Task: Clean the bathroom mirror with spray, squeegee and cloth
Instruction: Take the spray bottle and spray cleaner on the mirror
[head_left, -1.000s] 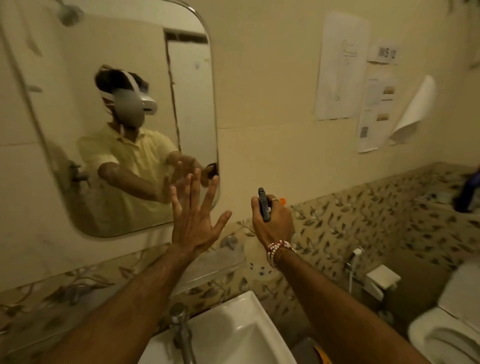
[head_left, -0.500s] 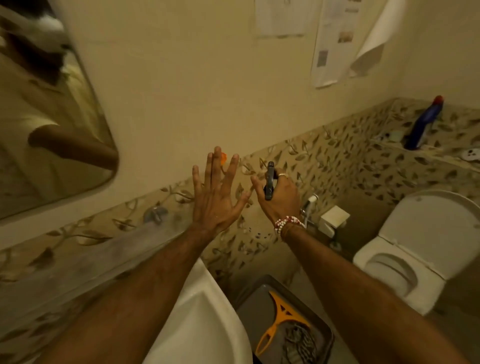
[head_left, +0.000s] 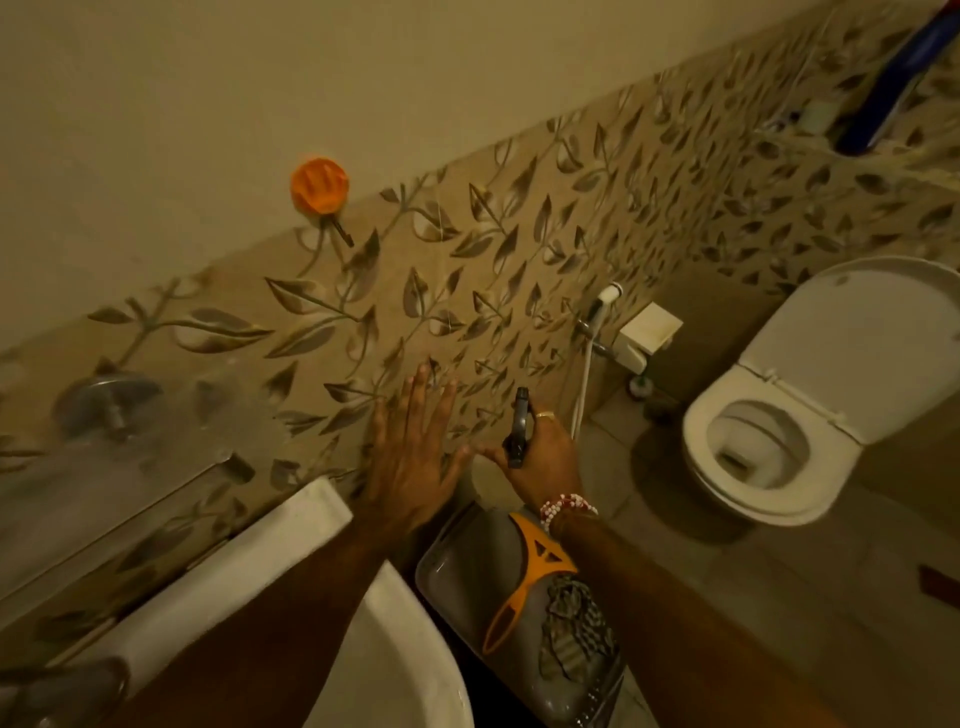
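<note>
My right hand is closed around a dark trigger-like spray head; the rest of the sprayer is hidden behind the hand. Just to its left, my left hand is held flat with fingers spread and holds nothing. Below both hands a grey tray sits low beside the sink. In it lie an orange squeegee and a dark patterned cloth. My right forearm crosses over part of the tray. The mirror is out of view.
A white sink fills the bottom left, with a glass shelf above it. An open toilet stands at right, with a bidet sprayer on the leaf-patterned wall. An orange hook and a blue bottle sit higher up.
My view has swung down and to the right, away from the mirror. Both hands have dropped toward the tray, which has come into sight. The right hand's grip is unchanged.
</note>
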